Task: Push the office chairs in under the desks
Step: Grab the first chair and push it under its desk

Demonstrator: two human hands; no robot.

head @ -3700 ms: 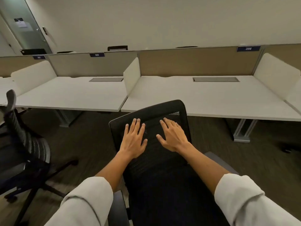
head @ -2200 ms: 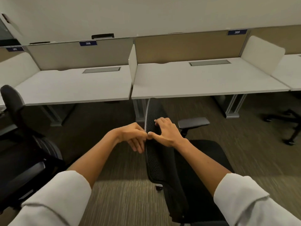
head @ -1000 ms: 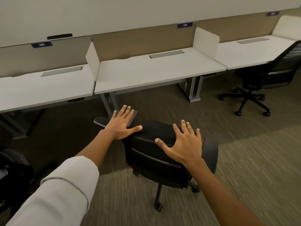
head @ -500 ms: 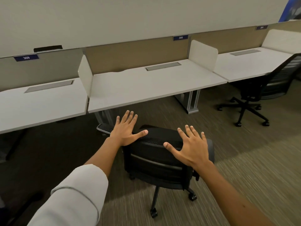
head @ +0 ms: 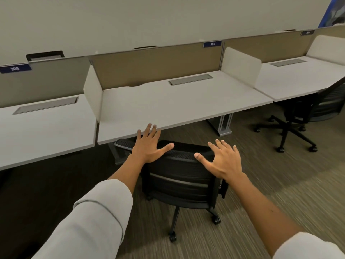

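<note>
A: Where's the chair?
B: Head view: the black office chair stands just short of the middle desk

A: And the hands?
B: Left hand and right hand lie flat on its backrest top, fingers spread, gripping nothing

Pale grey sleeves, pushed-up; bare forearms.

Office chair: black, perforated mesh top edge, grey band running across backrest. Second chair: black. Desk tops: showing pale grey-white, with grey inset strips. Rear partition: tan. Side dividers: off-white. Number tags: dark blue, white digits. Carpet: showing brown-olive fine stripes. Sleeves: light grey.
</note>
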